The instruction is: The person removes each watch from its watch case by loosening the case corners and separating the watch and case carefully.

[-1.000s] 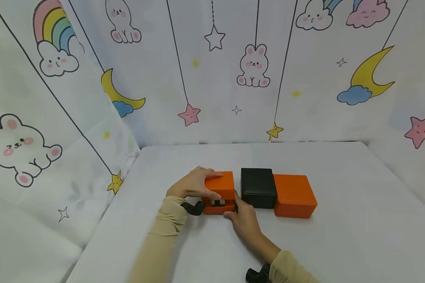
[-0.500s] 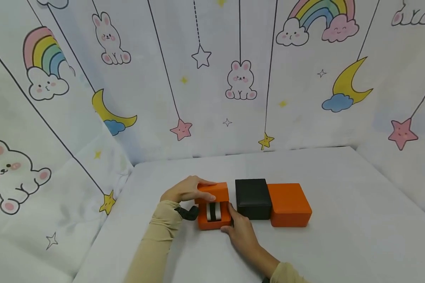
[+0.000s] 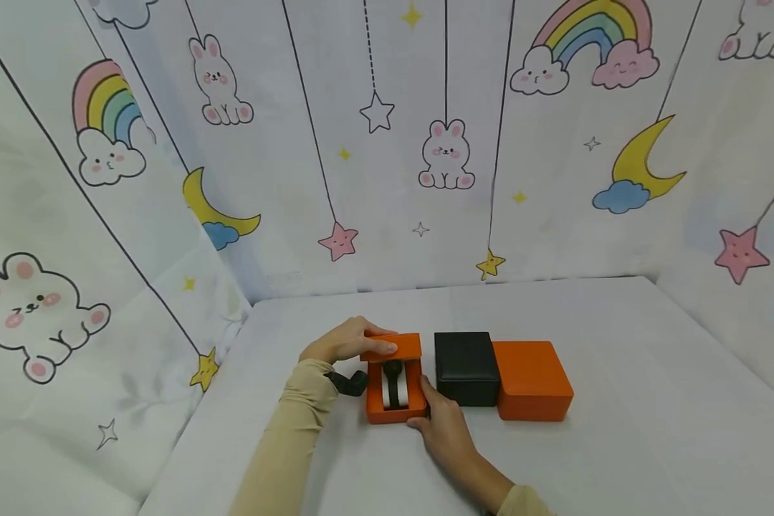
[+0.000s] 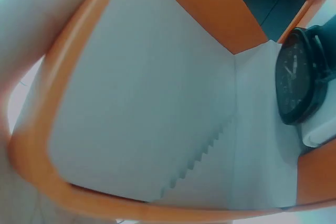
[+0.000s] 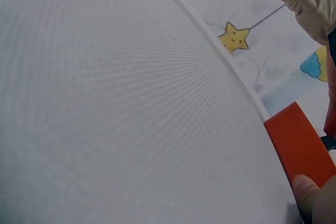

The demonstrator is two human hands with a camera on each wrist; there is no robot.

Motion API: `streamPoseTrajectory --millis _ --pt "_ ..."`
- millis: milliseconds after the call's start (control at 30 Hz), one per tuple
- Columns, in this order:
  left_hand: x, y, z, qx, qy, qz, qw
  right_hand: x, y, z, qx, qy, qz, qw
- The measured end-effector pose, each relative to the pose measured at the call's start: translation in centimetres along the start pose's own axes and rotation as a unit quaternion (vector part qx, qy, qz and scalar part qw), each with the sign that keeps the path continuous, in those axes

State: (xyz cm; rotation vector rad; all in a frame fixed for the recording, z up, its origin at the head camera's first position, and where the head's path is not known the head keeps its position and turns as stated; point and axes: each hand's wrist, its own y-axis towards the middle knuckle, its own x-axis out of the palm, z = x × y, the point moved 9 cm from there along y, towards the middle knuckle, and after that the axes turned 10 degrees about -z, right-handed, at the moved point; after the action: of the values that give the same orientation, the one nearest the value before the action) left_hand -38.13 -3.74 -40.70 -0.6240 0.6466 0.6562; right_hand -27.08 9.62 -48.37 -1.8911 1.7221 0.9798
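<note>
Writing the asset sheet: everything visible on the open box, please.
The open box is orange and smooth outside, perhaps coated card. Its lid, with a pale lining, is tilted up from the far side. The box sits flat on the white table, left of the black box, a gap between them. Inside, a black, round-faced watch is strapped around a pale cushion. The left hand grips the lid; the right hand holds the box's near right corner.

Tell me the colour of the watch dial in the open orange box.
The watch dial is near-black with paler markings, best seen in the left wrist view.
</note>
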Motion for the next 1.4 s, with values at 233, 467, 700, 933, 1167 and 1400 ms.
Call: streamPoseTrajectory --millis 233,467,700,933,1167,1400 --pt "-0.4 0.8 0.1 0.036 -0.020 0.012 0.9991 -0.4 -0.1 0.0 -0.001 -0.005 0.012 1.000" --pt "-1.0 1.1 -1.0 0.004 -0.082 0.009 0.9966 -0.1 -0.2 0.0 -0.002 0.005 0.005 1.000" --pt "-1.4 1.9 -2.2 -0.036 -0.154 0.014 0.9874 0.3 -0.3 0.2 0.000 0.006 -0.001 1.000" --pt "-2.1 2.8 -2.8 -0.070 -0.174 0.036 0.9815 -0.1 0.0 0.2 -0.008 0.007 0.007 1.000" --pt "-2.5 3.1 -2.7 -0.081 -0.187 0.043 0.9780 -0.6 0.3 0.0 0.008 0.011 0.003 1.000" --pt "-2.4 1.6 -3.1 -0.070 -0.194 0.093 0.9740 0.1 0.2 -0.4 0.007 0.015 -0.012 1.000"
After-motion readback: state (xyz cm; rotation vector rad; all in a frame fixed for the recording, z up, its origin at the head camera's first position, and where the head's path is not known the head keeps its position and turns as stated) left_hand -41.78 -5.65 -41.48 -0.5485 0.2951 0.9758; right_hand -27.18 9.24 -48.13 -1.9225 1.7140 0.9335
